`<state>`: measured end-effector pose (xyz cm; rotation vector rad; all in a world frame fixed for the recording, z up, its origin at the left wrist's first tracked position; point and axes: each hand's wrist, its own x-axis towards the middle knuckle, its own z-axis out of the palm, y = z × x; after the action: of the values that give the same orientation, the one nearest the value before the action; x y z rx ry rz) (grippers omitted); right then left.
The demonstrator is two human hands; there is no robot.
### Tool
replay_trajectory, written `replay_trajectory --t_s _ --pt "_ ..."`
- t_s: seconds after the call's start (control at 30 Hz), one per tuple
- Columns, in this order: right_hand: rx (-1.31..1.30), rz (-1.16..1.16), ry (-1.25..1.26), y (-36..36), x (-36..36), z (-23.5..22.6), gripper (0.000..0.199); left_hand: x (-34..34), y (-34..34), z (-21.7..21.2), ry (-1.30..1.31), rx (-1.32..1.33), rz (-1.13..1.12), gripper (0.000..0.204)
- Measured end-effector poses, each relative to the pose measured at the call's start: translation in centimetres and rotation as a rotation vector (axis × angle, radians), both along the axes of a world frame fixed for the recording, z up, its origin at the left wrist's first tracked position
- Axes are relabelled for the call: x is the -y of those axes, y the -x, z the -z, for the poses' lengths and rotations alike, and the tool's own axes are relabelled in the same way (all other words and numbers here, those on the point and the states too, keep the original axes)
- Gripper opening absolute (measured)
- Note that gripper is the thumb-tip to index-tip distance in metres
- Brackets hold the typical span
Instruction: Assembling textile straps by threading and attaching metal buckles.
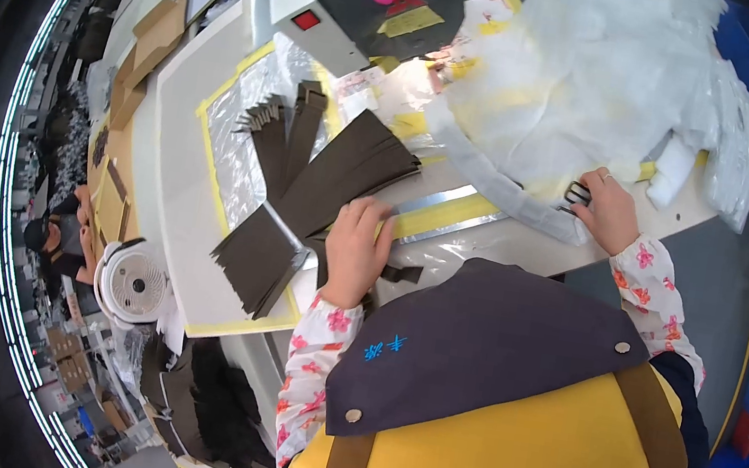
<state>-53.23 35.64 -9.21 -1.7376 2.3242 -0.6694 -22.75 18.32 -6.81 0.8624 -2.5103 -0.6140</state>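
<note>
My right hand [611, 213] is at the front right of the table, fingers pinched on a black buckle [578, 194]. The buckle lies over the end of a long band in white wrapping [518, 200], which curves away to the far left. My left hand [357, 249] bends over the near edge of the dark brown strips, fingers close together. Pieces of a dark strap [402, 274] show on both sides of it; the fingertips are partly hidden. Beside that hand lies a bundle of flat dark strips [260, 261], tied with a pale band [284, 229]. More dark strips [360, 170] fan out behind.
A metal-edged yellow strip [449, 216] is on the table between my hands. A grey machine [317, 30] stands at the back, with a heap of white sheeting [587, 82] to its right. At left are a white fan [136, 285], cardboard [151, 49] and another person [58, 237].
</note>
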Motion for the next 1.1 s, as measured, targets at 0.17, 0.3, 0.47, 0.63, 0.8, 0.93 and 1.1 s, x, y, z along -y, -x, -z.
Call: replay_trajectory --t_s 0.17,0.3,0.47,0.63,0.8,0.93,1.1 --pt "0.076 -0.075 -0.111 1.2 0.9 -0.3 0.019 0.2 1.0 1.8 0.242 0.039 -0.115 0.028" --pt "0.36 -0.097 0.073 0.6 3.5 -2.7 0.008 0.6 1.2 2.4 0.286 0.035 -0.129 0.032" --pt "0.812 -0.153 0.096 -3.5 8.4 -2.7 0.011 0.6 1.3 2.4 0.366 0.075 -0.208 0.035" --pt "1.215 -0.129 -0.224 -4.2 8.7 -4.0 0.013 0.8 1.0 2.9 0.337 0.084 -0.168 0.025" --pt "1.284 -0.211 -0.052 -5.6 8.8 -2.8 0.014 1.7 1.2 3.2 0.244 0.179 0.016 0.014" --pt "1.243 -0.222 0.012 -6.7 9.9 -1.7 0.014 2.6 1.6 1.8 0.114 -0.077 -0.007 0.009" --pt "1.474 -0.272 -0.042 -9.9 12.3 -2.2 0.018 2.9 -0.7 0.6 -0.313 -0.336 -0.121 0.009"
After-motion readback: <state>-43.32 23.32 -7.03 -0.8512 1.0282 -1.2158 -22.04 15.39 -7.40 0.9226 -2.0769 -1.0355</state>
